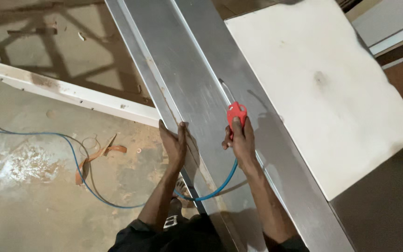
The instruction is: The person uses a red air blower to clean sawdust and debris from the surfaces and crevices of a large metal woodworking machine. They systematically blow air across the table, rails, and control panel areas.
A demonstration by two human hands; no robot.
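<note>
View from the head camera, looking down. A long grey metal panel (197, 88) runs diagonally from top centre to bottom right. The right hand (242, 142) is clenched round a red air gun (236, 114), whose thin nozzle (226, 89) points up along the panel's raised rib. A blue hose (220, 186) leaves the gun below the hand, loops under the left forearm and trails off across the floor (29, 186) to the left. The left hand (174, 142) lies flat and unclenched, fingers straight, against the panel's left edge; it grasps nothing. A white board (323, 84) lies just right of the panel, overlapping a dark table (388, 205). On the dusty floor, a white plank (66, 91) lies near the panel's left side, and an orange strip (94, 158) lies beside the hose.
</note>
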